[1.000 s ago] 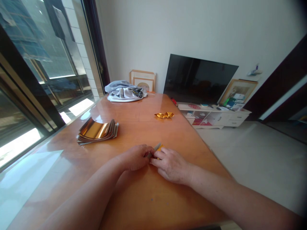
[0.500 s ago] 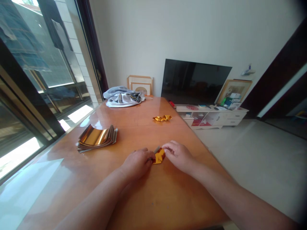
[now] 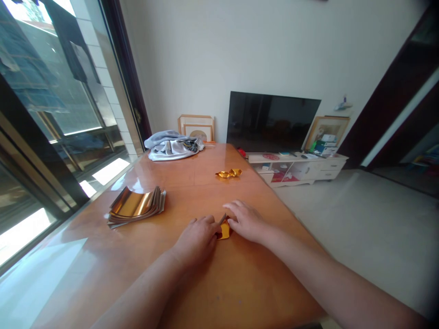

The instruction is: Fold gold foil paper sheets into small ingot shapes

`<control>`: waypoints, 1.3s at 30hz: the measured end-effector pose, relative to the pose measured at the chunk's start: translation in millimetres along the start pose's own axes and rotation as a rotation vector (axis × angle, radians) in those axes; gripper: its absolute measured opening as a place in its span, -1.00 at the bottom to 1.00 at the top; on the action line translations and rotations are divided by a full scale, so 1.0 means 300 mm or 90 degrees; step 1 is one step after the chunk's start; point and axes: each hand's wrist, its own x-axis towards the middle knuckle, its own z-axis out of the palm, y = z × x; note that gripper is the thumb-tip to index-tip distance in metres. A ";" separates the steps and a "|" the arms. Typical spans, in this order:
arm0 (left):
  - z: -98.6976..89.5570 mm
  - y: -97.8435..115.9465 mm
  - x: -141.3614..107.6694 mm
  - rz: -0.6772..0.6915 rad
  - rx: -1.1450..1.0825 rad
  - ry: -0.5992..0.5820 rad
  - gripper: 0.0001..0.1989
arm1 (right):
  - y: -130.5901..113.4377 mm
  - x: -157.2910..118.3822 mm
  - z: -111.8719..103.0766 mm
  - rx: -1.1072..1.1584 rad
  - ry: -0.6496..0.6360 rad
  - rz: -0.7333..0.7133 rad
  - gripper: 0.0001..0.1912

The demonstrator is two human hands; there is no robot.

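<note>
Head view: left hand [image 3: 197, 238] clenched, apparently around a small grey tool [image 3: 223, 219], against a gold foil piece [image 3: 225, 231] on the counter [image 3: 206, 292]; right fingers [image 3: 236, 214] extended, touching it, steadying it. Foil stack [image 3: 135, 206] and foil twists [image 3: 228, 173] set apart, leaving working room.

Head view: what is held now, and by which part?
A folded gold foil piece, pinched at its left edge by the left hand; the right hand touches its right side.

The glossy wooden counter [image 3: 240, 283] carries a curved stack of gold foil sheets [image 3: 135, 205], a crumpled gold foil twist [image 3: 228, 173] beyond it, a small folded foil piece [image 3: 225, 232] nearer, and a gray cloth bundle [image 3: 171, 151] at the far end.
</note>
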 end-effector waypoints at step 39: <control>0.064 -0.037 0.007 -0.144 -0.084 0.107 -0.46 | -0.015 0.007 0.033 0.491 0.025 0.261 -0.86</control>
